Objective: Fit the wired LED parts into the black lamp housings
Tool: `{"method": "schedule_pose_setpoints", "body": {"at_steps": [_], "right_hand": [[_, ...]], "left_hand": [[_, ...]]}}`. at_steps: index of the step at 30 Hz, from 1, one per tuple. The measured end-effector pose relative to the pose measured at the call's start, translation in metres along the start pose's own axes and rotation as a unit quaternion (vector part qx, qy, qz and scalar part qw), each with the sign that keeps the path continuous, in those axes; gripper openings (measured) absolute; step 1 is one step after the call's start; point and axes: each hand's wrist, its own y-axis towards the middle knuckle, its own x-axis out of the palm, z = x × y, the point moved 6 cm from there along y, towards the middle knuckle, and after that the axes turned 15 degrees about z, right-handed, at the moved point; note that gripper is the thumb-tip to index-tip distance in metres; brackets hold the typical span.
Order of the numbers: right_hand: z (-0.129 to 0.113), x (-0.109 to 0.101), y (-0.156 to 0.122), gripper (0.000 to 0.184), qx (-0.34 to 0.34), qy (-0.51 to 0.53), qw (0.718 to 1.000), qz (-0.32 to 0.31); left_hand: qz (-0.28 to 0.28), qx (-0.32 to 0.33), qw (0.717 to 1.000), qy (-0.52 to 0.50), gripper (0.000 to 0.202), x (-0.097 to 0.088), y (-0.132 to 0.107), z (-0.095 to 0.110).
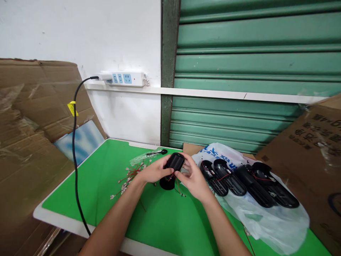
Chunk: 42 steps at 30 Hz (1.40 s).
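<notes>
Two bare forearms [114, 220] closest to cam, angled in to the black shell [175, 161], which sits over the green worktop [170, 220]; touching it or not, can't tell! L hand [157, 171] clamped on the shell's L side, R hand [193, 177] clamped on its R side, thumbs [168, 171] nearly meeting at the lower end. Red wires [177, 183] hang below the shell, by the R thumb; any pinched? Can't tell. Good technique imo: support w/ fingers both sides, even thumb pressure, wires away from any edge, no tugging on thin leads. L of the shell, a wire tangle [130, 177] w/ small pale ends; could snag, so best kept apart. R of the shell, more black shells [231, 181] on a plastic bag [274, 227], red wire showing on several. Just beyond the shell, slightly L, a clear-wrapped black item [161, 152], ID unclear.
</notes>
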Motion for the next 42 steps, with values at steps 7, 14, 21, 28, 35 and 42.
{"method": "schedule_pose_setpoints", "body": {"at_steps": [7,14,21,28,35,42], "right_hand": [[0.004,0.001,0.0,0.058,0.015,0.039,0.999,0.009],[0.012,0.0,0.003,0.056,0.037,0.046,0.998,0.033],[0.009,-0.004,0.003,0.059,0.033,0.023,0.999,0.025],[0.02,-0.003,0.005,0.06,0.032,0.018,0.998,0.048],[0.025,-0.004,0.007,0.06,0.036,0.03,0.997,0.062],[0.029,-0.003,0.007,0.063,0.034,0.038,0.996,0.071]], "left_hand": [[0.018,0.03,0.999,0.031,0.055,0.001,0.001,0.0],[0.046,0.061,0.994,0.079,0.043,0.005,0.002,0.002],[0.051,0.077,0.994,0.056,0.036,0.008,0.003,0.003],[0.088,0.074,0.987,0.114,0.03,0.006,0.004,0.001],[0.082,0.085,0.986,0.121,0.034,0.008,0.004,0.006],[0.097,0.107,0.983,0.118,0.057,0.011,0.0,0.015]]}}
